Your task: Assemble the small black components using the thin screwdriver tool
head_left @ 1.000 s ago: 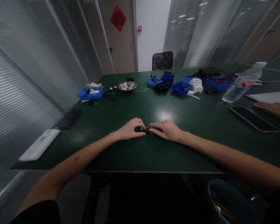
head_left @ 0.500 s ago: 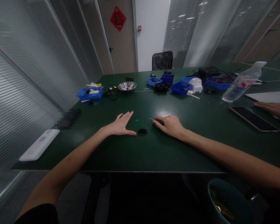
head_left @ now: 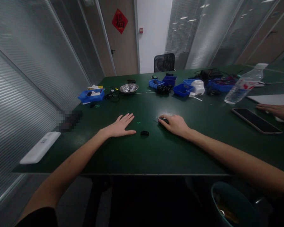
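My left hand (head_left: 121, 126) rests flat on the green table (head_left: 137, 154), fingers spread and thumb stretched to the right, with nothing in it. Just right of the thumb tip, apart from it, lies a small black part (head_left: 144, 133), too small to make out in detail. My right hand (head_left: 176, 124) is closed over a small screwdriver (head_left: 164, 120) with a dark handle. Its thin metal shaft points left, low over the tabletop or on it; I cannot tell which. Most of the handle is hidden by the fingers.
Farther back stand a metal bowl (head_left: 129, 89), blue bins (head_left: 182, 90) and a blue tray (head_left: 91, 95). At right are a phone (head_left: 257, 120), a tilted water bottle (head_left: 246, 83) and another person's hand (head_left: 275, 111). A white box-like object (head_left: 40, 147) lies left.
My left hand has drawn slightly left and lies flatter, farther from the black part. My right hand has shifted a little right with the screwdriver.
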The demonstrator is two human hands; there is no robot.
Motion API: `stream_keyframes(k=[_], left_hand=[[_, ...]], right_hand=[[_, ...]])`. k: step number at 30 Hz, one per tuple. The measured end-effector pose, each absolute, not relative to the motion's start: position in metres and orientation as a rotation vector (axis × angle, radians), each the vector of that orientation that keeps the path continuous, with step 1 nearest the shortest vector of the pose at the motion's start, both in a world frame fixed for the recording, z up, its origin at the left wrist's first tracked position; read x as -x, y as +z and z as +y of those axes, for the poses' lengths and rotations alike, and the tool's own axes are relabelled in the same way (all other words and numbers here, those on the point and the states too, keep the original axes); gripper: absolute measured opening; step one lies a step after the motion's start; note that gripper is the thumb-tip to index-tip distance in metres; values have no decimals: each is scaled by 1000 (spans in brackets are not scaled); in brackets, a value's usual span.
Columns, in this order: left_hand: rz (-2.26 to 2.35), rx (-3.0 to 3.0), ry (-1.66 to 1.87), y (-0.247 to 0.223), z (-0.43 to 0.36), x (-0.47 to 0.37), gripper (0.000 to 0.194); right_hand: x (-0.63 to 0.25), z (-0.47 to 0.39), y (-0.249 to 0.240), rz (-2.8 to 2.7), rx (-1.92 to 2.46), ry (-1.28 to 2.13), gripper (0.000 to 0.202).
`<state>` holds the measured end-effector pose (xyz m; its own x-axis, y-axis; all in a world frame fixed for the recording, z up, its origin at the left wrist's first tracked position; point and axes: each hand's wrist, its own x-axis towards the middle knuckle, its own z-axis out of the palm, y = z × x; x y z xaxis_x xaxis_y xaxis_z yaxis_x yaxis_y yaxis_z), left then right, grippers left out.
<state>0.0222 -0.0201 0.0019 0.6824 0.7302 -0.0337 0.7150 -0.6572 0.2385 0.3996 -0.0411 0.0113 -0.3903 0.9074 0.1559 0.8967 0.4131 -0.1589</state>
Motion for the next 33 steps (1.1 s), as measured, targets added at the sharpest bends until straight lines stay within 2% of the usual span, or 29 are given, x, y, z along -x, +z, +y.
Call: stream_keyframes(k=[11,20,26,33], left_hand=[[784,-2679,271,21,-56,-71,62],[784,-2752,423,18,-51,-76,34],[944,-2724,449,16,-11,-22,34],[1386,-2638,382,9,31,68,50]], right_hand=[[-400,-39,10,-2458,1612,48,53],[-400,-40,11,-2461,1598,51,53],[-402,-39,11,-2468,1570,97,54],[-401,-41,11,-2465,1579,66,53]])
